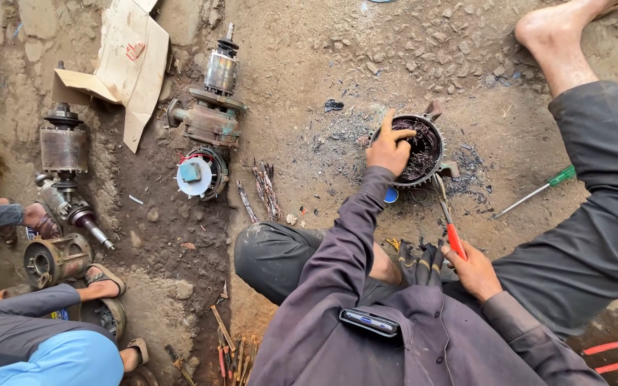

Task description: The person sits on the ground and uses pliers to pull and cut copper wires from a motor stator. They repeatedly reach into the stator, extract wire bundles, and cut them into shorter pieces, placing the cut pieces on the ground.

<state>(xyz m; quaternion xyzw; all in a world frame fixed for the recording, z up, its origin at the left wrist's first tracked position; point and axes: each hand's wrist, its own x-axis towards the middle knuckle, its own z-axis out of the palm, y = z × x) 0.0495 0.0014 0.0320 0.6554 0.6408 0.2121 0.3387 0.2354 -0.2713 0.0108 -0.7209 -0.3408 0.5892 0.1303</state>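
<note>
While the person sits on bare dirt, the head view shows the left hand (pixel 389 149) resting on the near-left rim of a round motor stator (pixel 418 149), fingers curled over the rim and clamped on it. Dark copper windings (pixel 416 154) fill the stator's bore. Just below the stator, the right hand (pixel 473 270) is closed around the red handles of a pair of pliers (pixel 448 214), whose tip touches the stator's lower edge. A green-handled screwdriver (pixel 538 191) lies to the stator's right, apart from it. Risk: if the pliers slip off the rim, the tip may strike the left fingers, since they sit close beside it.
</note>
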